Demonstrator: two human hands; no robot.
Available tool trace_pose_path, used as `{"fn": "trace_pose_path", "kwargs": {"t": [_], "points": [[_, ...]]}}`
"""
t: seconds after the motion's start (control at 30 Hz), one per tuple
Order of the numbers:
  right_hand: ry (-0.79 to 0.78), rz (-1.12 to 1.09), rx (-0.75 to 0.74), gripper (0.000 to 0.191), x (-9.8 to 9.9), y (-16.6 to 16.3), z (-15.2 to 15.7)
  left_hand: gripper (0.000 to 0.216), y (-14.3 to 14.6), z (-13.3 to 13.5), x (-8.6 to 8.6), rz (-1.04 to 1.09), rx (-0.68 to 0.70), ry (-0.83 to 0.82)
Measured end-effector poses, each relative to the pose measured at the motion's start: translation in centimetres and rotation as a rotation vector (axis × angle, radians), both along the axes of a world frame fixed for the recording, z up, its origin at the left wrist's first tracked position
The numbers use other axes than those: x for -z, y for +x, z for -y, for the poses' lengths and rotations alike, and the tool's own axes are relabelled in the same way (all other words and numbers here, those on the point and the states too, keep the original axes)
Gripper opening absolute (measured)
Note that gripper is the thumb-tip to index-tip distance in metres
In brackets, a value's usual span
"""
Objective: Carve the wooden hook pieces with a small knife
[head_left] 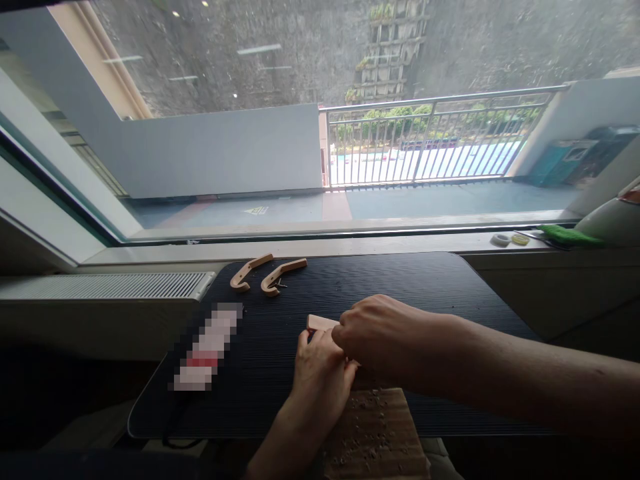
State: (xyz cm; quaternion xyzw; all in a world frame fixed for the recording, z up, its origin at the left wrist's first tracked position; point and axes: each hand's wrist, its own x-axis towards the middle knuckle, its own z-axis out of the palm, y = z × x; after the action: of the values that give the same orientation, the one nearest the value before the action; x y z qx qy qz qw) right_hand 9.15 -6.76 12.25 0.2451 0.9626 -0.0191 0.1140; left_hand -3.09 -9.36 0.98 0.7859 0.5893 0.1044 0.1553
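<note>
My left hand [320, 370] is closed around a pale wooden piece [321, 323] above the dark table; only its far end shows past my fingers, so its full shape is hidden. My right hand [370, 330] is in a fist, pressed close against the left hand and the near part of the wood. Whatever the right fingers grip is out of sight. Farther back, towards the window, lie two curved wooden hooks [245, 275] with dark holes in them. Small thin metal bits, perhaps screws, lie beside the right-hand wooden hook [273, 283].
A corrugated cardboard sheet [375, 433] strewn with small dark specks lies at the table's [410, 273] near edge. A blurred-out long object [207, 350] is on the left. Tape rolls [501, 240] and a green item [570, 235] rest on the windowsill. A radiator [110, 285] stands left.
</note>
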Motion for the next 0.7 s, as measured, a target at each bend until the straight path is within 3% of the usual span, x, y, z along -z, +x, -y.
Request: {"fn": "trace_pose_path", "kwargs": {"t": [0.4,0.53,0.7], "points": [[0.111,-0.003,-0.023,0.013,1.0,0.6,-0.6,0.015,0.3,0.0,-1.0,0.003,-0.002,0.027],[0.108,-0.046,0.061,0.002,0.5,0.7,-0.2,0.014,0.6,0.1,-1.5,-0.031,-0.036,-0.004],[0.064,-0.112,0.036,0.010,-0.3,1.0,0.4,0.017,0.3,0.1,-1.0,0.001,-0.001,0.017]]}}
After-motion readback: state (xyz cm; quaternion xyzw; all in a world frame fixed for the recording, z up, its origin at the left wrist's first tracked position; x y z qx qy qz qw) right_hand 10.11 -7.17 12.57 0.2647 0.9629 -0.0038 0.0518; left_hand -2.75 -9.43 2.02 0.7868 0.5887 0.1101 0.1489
